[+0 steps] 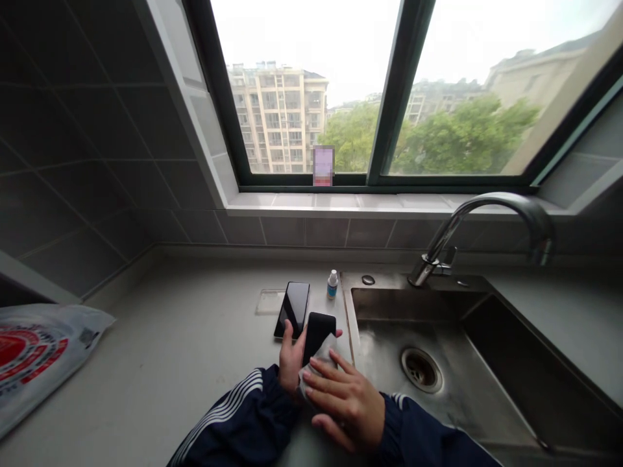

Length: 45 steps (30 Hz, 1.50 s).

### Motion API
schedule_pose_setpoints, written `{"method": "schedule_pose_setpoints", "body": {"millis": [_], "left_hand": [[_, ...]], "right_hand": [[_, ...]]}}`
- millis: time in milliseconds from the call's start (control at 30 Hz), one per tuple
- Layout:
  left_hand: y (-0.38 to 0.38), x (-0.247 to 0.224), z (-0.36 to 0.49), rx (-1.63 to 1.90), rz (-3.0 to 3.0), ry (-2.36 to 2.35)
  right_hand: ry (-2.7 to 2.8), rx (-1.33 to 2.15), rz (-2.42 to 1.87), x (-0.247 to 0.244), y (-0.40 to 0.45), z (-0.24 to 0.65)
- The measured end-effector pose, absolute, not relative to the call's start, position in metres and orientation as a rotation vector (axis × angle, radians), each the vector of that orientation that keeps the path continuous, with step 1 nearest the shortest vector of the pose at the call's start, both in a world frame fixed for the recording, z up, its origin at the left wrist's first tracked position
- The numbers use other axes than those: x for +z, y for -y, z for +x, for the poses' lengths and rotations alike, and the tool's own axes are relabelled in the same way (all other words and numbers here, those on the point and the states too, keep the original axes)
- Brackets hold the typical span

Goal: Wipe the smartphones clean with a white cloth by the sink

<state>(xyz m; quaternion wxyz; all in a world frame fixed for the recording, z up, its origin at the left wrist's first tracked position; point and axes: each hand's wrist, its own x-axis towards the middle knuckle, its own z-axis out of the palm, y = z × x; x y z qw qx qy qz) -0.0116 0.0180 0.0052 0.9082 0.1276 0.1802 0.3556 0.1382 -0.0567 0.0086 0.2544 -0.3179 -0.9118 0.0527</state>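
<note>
My left hand [291, 358] grips a black smartphone [318, 335] upright from below, its fingertips showing at the phone's edge. My right hand [344, 407] lies over a pale grey cloth [314, 371], pressing it against the lower part of that phone. A second black smartphone [292, 310] rests on the counter, just beyond my left hand and apart from it. Dark navy sleeves with white stripes cover both my forearms.
A small dropper bottle with a blue label [332, 284] and a clear flat plastic piece [270, 302] stand on the grey counter [195, 337]. A steel sink [418, 324] with a curved faucet [479, 233] lies right of my hands. A printed plastic bag [39, 363] lies at far left.
</note>
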Motion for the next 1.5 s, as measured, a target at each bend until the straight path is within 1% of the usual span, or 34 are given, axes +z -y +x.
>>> {"method": "schedule_pose_setpoints", "body": {"millis": [300,567,867,1067,1267,1400,1500], "left_hand": [[-0.017,0.009,-0.013,0.772,0.270,-0.401],[-0.010,0.011,-0.003,0.838,0.186,-0.405],[-0.008,-0.004,0.005,0.832,0.494,-0.218],[-0.003,-0.009,0.003,0.764,0.654,-0.248],[-0.001,-0.008,0.002,0.785,0.670,-0.297],[-0.002,-0.006,0.004,0.792,0.468,-0.271],[-0.001,0.001,0.005,0.718,0.304,-0.241]], "right_hand": [[2.514,0.092,-0.977,0.004,0.055,0.136],[2.501,-0.011,-1.166,-0.001,0.053,0.137],[2.349,-0.136,-1.353,-0.012,0.046,0.145],[2.204,-0.170,-1.435,-0.011,0.039,0.152],[2.229,-0.141,-1.349,-0.012,0.038,0.152],[2.391,-0.102,-1.204,-0.007,0.043,0.147],[2.475,-0.039,-1.157,-0.002,0.047,0.142]]}}
